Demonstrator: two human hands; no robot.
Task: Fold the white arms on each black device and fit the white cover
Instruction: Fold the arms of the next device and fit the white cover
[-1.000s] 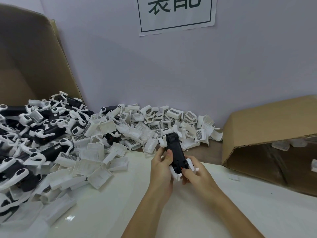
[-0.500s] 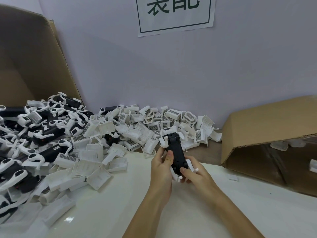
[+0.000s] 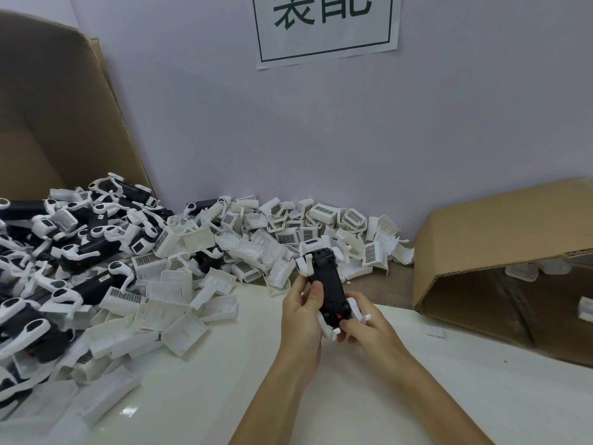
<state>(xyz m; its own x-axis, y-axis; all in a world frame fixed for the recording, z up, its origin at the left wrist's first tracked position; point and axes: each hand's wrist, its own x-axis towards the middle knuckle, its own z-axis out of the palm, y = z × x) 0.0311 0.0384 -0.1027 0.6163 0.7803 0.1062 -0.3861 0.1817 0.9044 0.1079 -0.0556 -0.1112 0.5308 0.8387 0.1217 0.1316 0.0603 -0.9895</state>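
Black device (image 3: 328, 284) held above desk (image 3: 256, 396) at centre, left hand (image 3: 301, 311) gripping body, right hand (image 3: 362, 326) pinching 6 o'clock end. Judged light, rigid; white arms (image 3: 327, 327) likely fragile. Best gripped by body; white covers (image 3: 186, 330) heaped at 9 o'clock.

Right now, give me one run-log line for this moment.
stage: folding arms | left hand: grips black plastic device | right hand: pinches its near end | white cover: not fitted
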